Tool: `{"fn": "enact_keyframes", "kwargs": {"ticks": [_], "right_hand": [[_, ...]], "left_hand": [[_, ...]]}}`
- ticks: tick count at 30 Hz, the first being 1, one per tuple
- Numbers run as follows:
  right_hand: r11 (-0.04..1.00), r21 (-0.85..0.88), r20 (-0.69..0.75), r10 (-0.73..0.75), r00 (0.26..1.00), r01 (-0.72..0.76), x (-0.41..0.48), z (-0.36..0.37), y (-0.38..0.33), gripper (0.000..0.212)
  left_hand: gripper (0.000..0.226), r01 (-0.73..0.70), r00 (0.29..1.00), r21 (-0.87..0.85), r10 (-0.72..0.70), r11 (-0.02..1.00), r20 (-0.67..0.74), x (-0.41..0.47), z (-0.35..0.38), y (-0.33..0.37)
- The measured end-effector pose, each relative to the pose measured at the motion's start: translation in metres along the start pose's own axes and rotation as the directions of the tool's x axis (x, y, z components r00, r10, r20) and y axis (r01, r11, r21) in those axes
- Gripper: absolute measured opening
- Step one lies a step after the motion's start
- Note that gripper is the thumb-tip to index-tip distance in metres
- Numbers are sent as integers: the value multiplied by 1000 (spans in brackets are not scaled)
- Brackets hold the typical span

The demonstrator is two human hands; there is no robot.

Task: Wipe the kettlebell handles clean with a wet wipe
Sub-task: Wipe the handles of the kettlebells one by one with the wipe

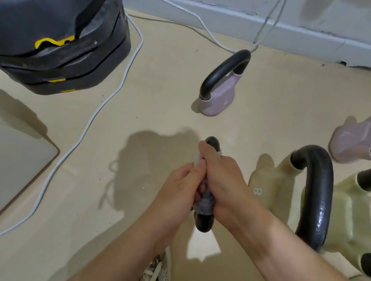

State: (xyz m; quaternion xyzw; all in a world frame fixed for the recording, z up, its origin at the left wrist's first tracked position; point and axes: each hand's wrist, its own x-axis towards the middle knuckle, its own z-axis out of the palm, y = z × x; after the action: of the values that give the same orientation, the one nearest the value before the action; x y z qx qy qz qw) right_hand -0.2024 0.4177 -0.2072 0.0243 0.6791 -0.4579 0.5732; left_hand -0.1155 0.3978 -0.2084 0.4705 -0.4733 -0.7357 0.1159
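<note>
A black kettlebell handle (pixel 204 222) runs away from me at the centre of the view, its body hidden under my hands. A damp, greyed wet wipe (pixel 205 203) is wrapped round this handle. My right hand (pixel 223 183) grips the handle over the wipe. My left hand (pixel 180 190) holds the handle and wipe from the left, fingers curled against it. Both hands touch each other.
A pale yellow kettlebell marked 8 (pixel 315 199) stands to the right, another behind it at the frame edge. Two pink kettlebells (pixel 222 87) (pixel 358 140) sit farther back. A black and yellow weight stack (pixel 54 30) fills the top left. White cables (pixel 106 100) cross the floor. My shoe (pixel 156 277) is below.
</note>
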Motion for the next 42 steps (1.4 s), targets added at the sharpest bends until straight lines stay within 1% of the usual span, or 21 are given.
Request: {"fn": "enact_keyframes", "kwargs": {"ticks": [3, 6, 8, 12, 14, 16, 18, 21, 23, 26, 30, 34, 38, 41, 42], "right_hand": [[998, 68, 13, -10, 1000, 9, -26, -12, -21, 51], [994, 75, 17, -84, 996, 82, -64, -34, -45, 52], [984, 91, 24, -158, 987, 155, -95, -51, -65, 48], [952, 84, -13, -293, 956, 293, -152, -92, -103, 31], [942, 71, -16, -329, 944, 329, -174, -121, -114, 26], [937, 68, -27, -342, 939, 343, -193, -157, -121, 27], [931, 88, -54, -350, 935, 353, -210, -199, -123, 27], [923, 83, -97, -368, 925, 376, -225, -258, -117, 31], [918, 47, -138, -385, 913, 394, -228, -296, -109, 33], [904, -28, -193, -424, 885, 427, -225, -354, -93, 30], [902, -122, -256, -433, 865, 415, -214, -422, -73, 34], [914, -163, -299, -404, 865, 371, -189, -470, -55, 43], [933, -160, -326, -358, 875, 322, -150, -493, -35, 48], [933, -237, -376, -345, 860, 270, -116, -500, -22, 50], [931, -258, -381, -343, 859, 258, -104, -503, -18, 49]], "left_hand": [[41, -22, 998, 71, 18, 997, 60, -13, 12, 29], [39, -54, 990, 105, 39, 993, 135, -35, 34, 65], [36, -67, 981, 78, 51, 995, 188, -48, 57, 90], [19, -54, 966, 11, 50, 998, 253, -70, 111, 132], [9, -62, 943, 1, 58, 998, 328, -81, 145, 148], [9, -73, 922, 7, 65, 997, 381, -94, 183, 158], [12, -82, 916, 29, 64, 996, 395, -106, 227, 159], [12, -61, 915, 32, 43, 998, 401, -117, 288, 146], [12, -22, 903, 29, 8, 999, 429, -119, 325, 133], [11, 39, 889, 25, -46, 999, 456, -117, 378, 110], [16, 121, 873, 48, -130, 991, 470, -108, 441, 79], [18, 165, 897, 44, -168, 985, 408, -92, 485, 47], [22, 196, 912, 84, -213, 977, 351, -62, 507, 15], [14, 286, 911, 98, -302, 953, 282, -36, 515, -8], [16, 313, 908, 100, -328, 944, 261, -28, 517, -14]]}}
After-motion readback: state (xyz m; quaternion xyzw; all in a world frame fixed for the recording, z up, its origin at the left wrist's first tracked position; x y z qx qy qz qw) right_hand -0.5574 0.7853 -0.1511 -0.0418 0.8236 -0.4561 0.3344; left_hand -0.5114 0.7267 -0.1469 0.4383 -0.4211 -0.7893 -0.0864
